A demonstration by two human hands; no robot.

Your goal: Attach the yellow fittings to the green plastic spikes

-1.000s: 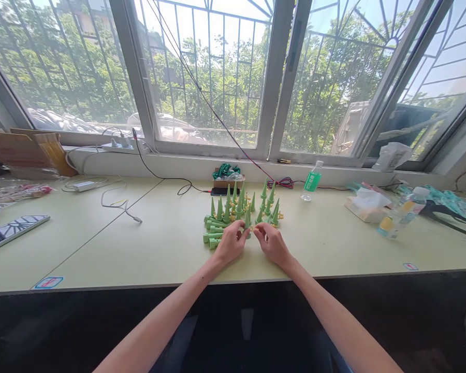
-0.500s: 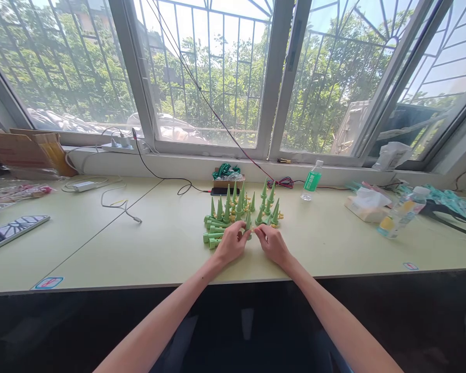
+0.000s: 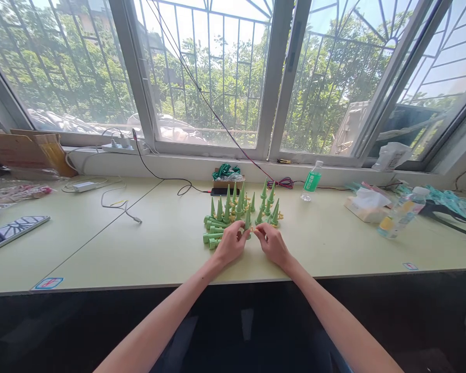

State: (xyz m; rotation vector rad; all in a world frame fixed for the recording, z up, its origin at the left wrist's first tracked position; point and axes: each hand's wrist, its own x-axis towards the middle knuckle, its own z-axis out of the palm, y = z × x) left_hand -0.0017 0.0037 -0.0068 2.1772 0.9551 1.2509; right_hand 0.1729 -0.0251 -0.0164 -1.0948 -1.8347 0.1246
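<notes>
My left hand (image 3: pixel 233 240) is closed around the base of a green plastic watering spike (image 3: pixel 247 219), which stands point up just above the table's front part. My right hand (image 3: pixel 272 243) faces it from the right, thumb and forefinger pinched at a small yellow valve (image 3: pixel 252 229) on the spike's side, mostly hidden by the fingertips. Behind my hands stand several more green spikes (image 3: pixel 239 207), some with yellow valves. A second group of upright spikes (image 3: pixel 271 196) is behind my right hand. Several green spikes (image 3: pixel 213 238) lie on their sides left of my left hand.
A small box with green stuff (image 3: pixel 228 181) and a black phone (image 3: pixel 224 191) sit behind the spikes. To the right are a green-labelled bottle (image 3: pixel 311 181), a tissue box (image 3: pixel 367 207) and a tilted bottle (image 3: pixel 403 213). Cables (image 3: pixel 121 205) and a tablet (image 3: pixel 15 233) lie left.
Hardly anything differs. The fingers of my right hand have shifted very slightly at the spike's side; my left hand keeps its hold.
</notes>
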